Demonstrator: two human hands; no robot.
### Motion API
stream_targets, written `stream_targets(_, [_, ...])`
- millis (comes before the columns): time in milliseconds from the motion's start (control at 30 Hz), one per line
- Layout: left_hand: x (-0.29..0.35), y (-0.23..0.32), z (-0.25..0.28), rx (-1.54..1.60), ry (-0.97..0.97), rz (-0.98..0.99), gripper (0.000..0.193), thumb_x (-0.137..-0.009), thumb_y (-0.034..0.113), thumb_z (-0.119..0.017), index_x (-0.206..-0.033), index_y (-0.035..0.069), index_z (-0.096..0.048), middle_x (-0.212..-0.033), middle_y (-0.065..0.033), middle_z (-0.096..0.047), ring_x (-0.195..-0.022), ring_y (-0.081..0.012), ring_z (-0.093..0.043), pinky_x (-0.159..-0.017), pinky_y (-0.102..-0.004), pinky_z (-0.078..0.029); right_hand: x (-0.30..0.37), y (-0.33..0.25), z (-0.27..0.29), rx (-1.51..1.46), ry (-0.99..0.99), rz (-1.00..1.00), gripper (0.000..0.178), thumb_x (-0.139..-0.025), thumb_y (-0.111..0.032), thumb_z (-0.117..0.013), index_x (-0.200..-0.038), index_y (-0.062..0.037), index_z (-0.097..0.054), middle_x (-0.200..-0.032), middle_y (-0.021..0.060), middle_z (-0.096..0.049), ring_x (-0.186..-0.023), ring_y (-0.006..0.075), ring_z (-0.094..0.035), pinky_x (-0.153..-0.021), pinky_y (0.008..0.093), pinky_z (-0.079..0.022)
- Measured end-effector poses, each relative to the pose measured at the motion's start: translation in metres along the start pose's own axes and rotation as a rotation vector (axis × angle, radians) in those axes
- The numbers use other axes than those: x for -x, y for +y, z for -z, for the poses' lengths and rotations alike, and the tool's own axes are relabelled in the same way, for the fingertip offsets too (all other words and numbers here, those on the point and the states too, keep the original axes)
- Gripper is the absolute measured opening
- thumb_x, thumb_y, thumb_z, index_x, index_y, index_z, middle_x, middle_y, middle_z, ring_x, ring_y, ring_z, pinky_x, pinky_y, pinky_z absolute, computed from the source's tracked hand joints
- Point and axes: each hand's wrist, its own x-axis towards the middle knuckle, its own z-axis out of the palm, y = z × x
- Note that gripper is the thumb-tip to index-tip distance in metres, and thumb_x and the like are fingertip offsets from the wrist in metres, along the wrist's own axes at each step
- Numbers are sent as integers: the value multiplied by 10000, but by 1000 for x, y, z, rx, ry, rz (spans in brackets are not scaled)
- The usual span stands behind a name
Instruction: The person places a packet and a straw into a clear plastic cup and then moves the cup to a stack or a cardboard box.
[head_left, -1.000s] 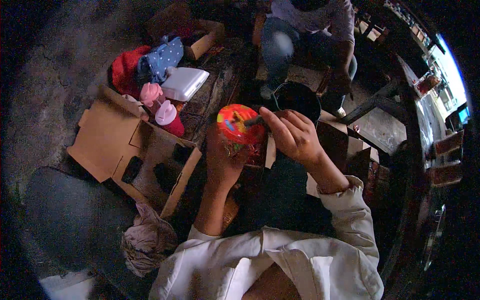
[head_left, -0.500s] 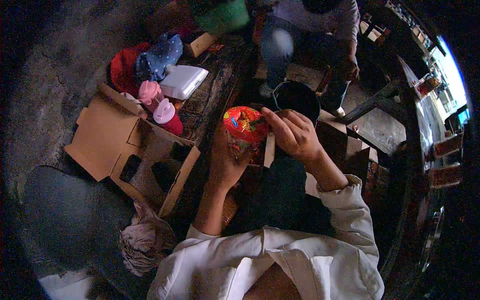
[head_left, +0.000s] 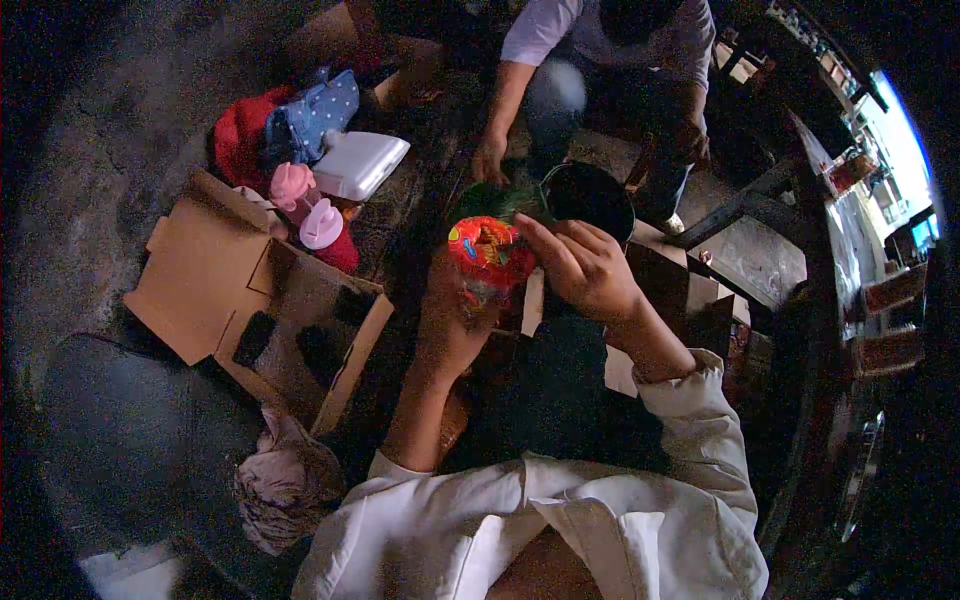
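My left hand (head_left: 458, 318) is wrapped round the side of a see-through cup (head_left: 482, 292) in front of me. Its top is a bright red lid (head_left: 488, 247) with a colourful printed picture, tipped toward me. My right hand (head_left: 592, 270) is at the lid's right edge, index finger touching it and the other fingers curled in. Whether the thumb pinches the edge is hidden. Just beyond the cup, a blurred dark green thing (head_left: 470, 203) sits under another person's hand (head_left: 490, 165).
An opened cardboard box (head_left: 205, 280) stands at left, beside a crumpled cloth (head_left: 285, 490). Behind it are pink-lidded bottles (head_left: 320, 224), a white foam box (head_left: 362, 165) and a blue dotted cloth (head_left: 318, 115). A dark bucket (head_left: 590, 195) stands near the other person's legs.
The other person's arm has come down toward the bucket, and the green thing has moved from the top to behind the cup. My hands stay almost in place on the cup.
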Motion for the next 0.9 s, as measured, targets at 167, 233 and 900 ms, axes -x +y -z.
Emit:
stream_targets(167, [2, -16, -2, -118, -13, -85, 661, -721, 132, -683, -1269, 9, -335, -1193, -208, -461, -1133, -366, -459, -961, -407, -367, 0, 1, -3, 6, 1, 32, 574, -658, 58, -594, -1216, 45, -459, -1039, 112, -619, -744, 225, -611, -638, 334, -499])
stream_targets(233, [0, -10, 2, -77, -32, -96, 651, -727, 118, -678, -1271, 16, -336, -1196, -201, -462, -1138, -356, -461, -959, -401, -373, 1, 2, -3, -1, -3, 30, 571, -658, 59, -592, -1213, 46, -461, -1036, 113, -620, -750, 226, -614, -644, 334, -501])
stream_targets(900, [-6, 4, 3, 123, -79, -116, 562, -782, 77, -650, -1258, 20, -355, -1170, -154, -505, -1080, -260, -526, -911, -352, -418, 6, 10, -2, -26, -12, -49, 480, -707, 64, -614, -1173, 42, -503, -962, 130, -634, -693, 230, -615, -620, 331, -503])
